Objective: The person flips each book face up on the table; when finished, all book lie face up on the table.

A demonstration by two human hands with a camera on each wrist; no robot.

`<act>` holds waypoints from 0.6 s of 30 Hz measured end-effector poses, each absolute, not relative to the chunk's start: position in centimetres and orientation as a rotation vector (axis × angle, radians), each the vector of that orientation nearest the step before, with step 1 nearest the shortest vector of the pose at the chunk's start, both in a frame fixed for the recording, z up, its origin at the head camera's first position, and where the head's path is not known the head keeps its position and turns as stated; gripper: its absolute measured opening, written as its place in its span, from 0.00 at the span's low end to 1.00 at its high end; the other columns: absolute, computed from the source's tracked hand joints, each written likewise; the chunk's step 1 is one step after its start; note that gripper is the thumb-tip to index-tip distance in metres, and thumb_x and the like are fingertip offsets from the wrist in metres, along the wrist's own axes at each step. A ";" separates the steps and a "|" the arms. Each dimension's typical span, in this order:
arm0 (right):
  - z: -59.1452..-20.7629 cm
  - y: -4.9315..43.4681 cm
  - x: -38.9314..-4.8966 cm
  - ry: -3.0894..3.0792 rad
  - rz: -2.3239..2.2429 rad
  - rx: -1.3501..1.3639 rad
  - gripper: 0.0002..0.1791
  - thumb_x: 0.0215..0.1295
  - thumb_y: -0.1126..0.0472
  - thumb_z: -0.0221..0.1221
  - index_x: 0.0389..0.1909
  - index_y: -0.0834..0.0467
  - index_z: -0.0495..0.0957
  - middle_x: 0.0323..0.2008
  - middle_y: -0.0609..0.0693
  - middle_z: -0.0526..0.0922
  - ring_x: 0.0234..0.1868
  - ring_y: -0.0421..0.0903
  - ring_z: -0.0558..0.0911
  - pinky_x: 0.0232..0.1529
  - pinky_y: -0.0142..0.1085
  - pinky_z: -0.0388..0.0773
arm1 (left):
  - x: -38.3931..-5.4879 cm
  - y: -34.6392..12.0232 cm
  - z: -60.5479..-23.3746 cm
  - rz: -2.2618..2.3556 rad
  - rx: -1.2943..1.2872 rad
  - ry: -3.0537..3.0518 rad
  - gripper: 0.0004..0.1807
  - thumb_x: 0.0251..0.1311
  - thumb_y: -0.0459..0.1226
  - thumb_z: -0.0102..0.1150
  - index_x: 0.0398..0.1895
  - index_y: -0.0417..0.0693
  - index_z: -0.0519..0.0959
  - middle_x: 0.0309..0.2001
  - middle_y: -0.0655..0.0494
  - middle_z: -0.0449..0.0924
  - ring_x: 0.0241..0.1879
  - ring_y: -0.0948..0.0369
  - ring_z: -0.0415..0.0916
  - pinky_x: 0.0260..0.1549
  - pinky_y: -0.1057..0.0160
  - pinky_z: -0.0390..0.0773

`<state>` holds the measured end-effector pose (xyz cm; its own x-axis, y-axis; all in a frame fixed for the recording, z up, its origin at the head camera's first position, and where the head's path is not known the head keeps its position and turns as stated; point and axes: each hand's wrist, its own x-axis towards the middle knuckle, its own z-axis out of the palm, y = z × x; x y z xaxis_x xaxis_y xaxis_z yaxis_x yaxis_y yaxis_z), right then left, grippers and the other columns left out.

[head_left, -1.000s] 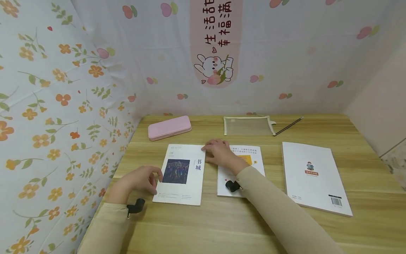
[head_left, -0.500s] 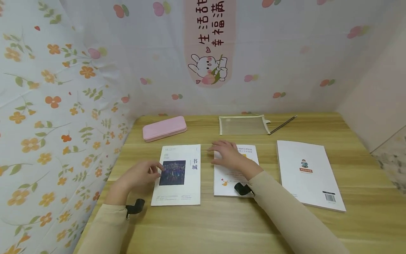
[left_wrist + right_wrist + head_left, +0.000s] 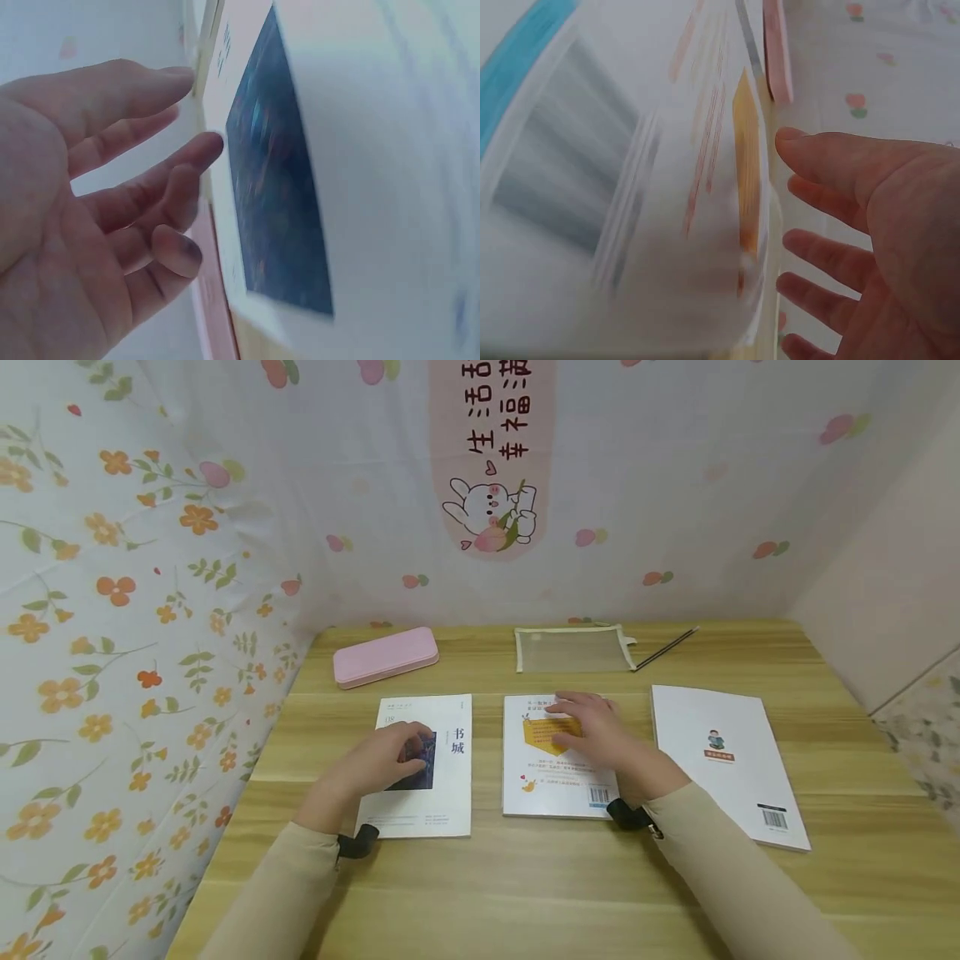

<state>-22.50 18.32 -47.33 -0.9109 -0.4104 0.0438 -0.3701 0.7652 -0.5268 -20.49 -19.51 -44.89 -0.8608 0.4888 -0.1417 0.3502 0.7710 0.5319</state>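
Note:
My left hand (image 3: 375, 764) is above a thin white book (image 3: 450, 797) with a dark picture on its cover. Its fingers are loosely bent and hold nothing; in the left wrist view a small gap shows between the fingertips (image 3: 212, 146) and the cover. My right hand (image 3: 609, 739) hovers at the right side of a second white book (image 3: 551, 793), which has a yellow patch and a barcode. The fingers of that hand are spread and grip nothing, as the right wrist view confirms. Both books lie flat, side by side with a gap between them.
Farther right lies a larger white book (image 3: 727, 793), slightly turned, with a small figure printed on it. Along the back are a pink pencil case (image 3: 386, 656), a see-through zip pouch (image 3: 573, 652) and a thin dark stick-like item (image 3: 666, 649). Patterned cloth hangs behind and at left.
My right hand has left the right edge of the left book and moved right, across the middle book. My left hand has shifted right from the left book's edge to over its cover.

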 end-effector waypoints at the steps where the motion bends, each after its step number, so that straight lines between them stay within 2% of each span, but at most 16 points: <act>1: -47.3 18.9 -22.4 2.887 -0.826 -0.624 0.25 0.66 0.56 0.69 0.64 0.56 0.80 0.74 0.64 0.68 0.75 0.68 0.64 0.67 0.70 0.51 | -20.4 -19.0 -44.9 0.728 0.657 2.698 0.24 0.66 0.35 0.67 0.65 0.45 0.76 0.48 0.51 0.83 0.46 0.56 0.78 0.51 0.53 0.79; 5: -47.3 21.3 -21.8 2.897 -0.769 -0.570 0.26 0.68 0.57 0.68 0.65 0.57 0.78 0.75 0.65 0.66 0.75 0.70 0.62 0.70 0.70 0.52 | -20.2 -17.1 -45.3 0.663 0.694 2.734 0.25 0.64 0.36 0.69 0.65 0.47 0.76 0.51 0.51 0.82 0.52 0.54 0.76 0.59 0.50 0.76; 9: -47.4 23.1 -21.3 2.937 -0.744 -0.525 0.24 0.70 0.60 0.64 0.66 0.58 0.77 0.74 0.66 0.66 0.74 0.72 0.61 0.71 0.70 0.55 | -20.0 -15.7 -45.7 0.608 0.734 2.748 0.23 0.64 0.37 0.69 0.62 0.50 0.78 0.52 0.54 0.82 0.54 0.54 0.76 0.59 0.51 0.76; 15: -47.8 24.9 -21.4 2.923 -0.799 -0.481 0.22 0.74 0.64 0.60 0.67 0.61 0.76 0.73 0.68 0.66 0.74 0.70 0.61 0.71 0.68 0.57 | -19.8 -13.5 -45.4 0.634 0.858 2.708 0.20 0.64 0.35 0.68 0.59 0.47 0.79 0.52 0.51 0.82 0.56 0.51 0.77 0.60 0.49 0.76; 18: -47.9 25.3 -21.5 2.885 -0.836 -0.496 0.23 0.74 0.64 0.60 0.67 0.63 0.75 0.73 0.70 0.66 0.74 0.70 0.63 0.72 0.66 0.59 | -19.6 -12.7 -45.4 0.617 0.886 2.692 0.21 0.64 0.36 0.68 0.60 0.48 0.79 0.52 0.52 0.82 0.56 0.52 0.77 0.59 0.50 0.76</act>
